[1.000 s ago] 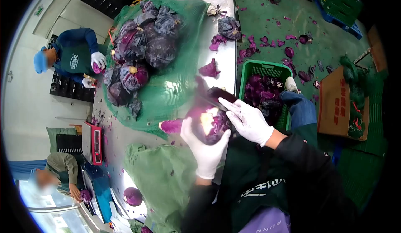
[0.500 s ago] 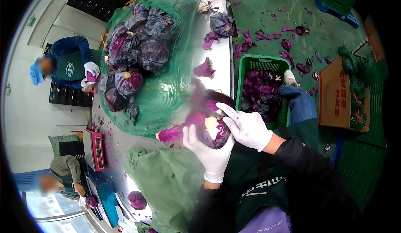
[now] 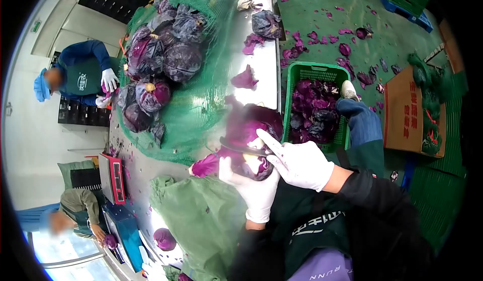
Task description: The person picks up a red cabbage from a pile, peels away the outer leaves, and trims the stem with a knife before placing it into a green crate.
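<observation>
My left hand (image 3: 254, 193), in a white glove, cups a red cabbage (image 3: 260, 171) from below, its pale cut stem end facing up. My right hand (image 3: 302, 164), also gloved, is closed around a knife (image 3: 241, 147) whose handle is mostly hidden by the fingers. The dark blade lies across the cabbage at its stem. Just beyond, touching or nearly so, is another dark purple cabbage (image 3: 264, 120); the area around it is partly blurred. A loose purple leaf (image 3: 205, 165) lies beside my left hand.
Several untrimmed cabbages (image 3: 182, 62) lie on a green mesh bag (image 3: 201, 110) on the table. A green crate (image 3: 316, 67) of purple leaves stands on the littered floor by the table edge. A cardboard box (image 3: 402, 115), red scale (image 3: 111, 178), green sack (image 3: 201, 220) and two co-workers surround this spot.
The knife blade has come into clear view across the cabbage's stem. My right hand has shifted slightly, and the cabbage has turned a little in my left hand.
</observation>
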The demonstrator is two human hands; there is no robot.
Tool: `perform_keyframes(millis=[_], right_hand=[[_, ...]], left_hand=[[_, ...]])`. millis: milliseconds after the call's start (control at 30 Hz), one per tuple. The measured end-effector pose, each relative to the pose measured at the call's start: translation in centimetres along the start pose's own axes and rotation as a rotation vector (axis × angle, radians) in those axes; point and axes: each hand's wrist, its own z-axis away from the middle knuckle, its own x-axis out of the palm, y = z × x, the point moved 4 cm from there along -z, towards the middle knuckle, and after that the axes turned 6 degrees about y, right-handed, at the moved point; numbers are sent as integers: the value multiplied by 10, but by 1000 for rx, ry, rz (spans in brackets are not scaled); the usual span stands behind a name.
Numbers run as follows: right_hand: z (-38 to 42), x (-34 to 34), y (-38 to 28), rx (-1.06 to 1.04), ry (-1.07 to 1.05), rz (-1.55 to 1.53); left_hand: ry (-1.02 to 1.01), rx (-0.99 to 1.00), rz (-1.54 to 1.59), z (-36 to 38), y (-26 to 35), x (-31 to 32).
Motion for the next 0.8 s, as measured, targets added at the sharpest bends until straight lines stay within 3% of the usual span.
perform_keyframes(millis=[200, 433, 500, 600, 633, 700, 767, 800], right_hand=[[-8, 10, 9, 57, 171, 79], [-13, 21, 43, 67, 393, -24], [-23, 20, 91, 468, 328, -150], [-23, 60, 151, 485, 298, -310], [-31, 64, 158, 564, 112, -444], [-35, 63, 152, 863, 17, -830], [-41, 17, 106, 723, 315, -708], [-49, -15, 77, 581, 238, -638]], left_hand=[[-2, 157, -187, -3, 5, 2], [-82, 85, -153, -4, 20, 1], [-42, 82, -183, -2, 18, -3], [-16, 71, -218, 4, 7, -12], [-23, 40, -177, 5, 4, -14], [-22, -31, -84, 5, -2, -16], [-46, -35, -52, 1, -8, -16], [-73, -37, -27, -1, -12, -16]])
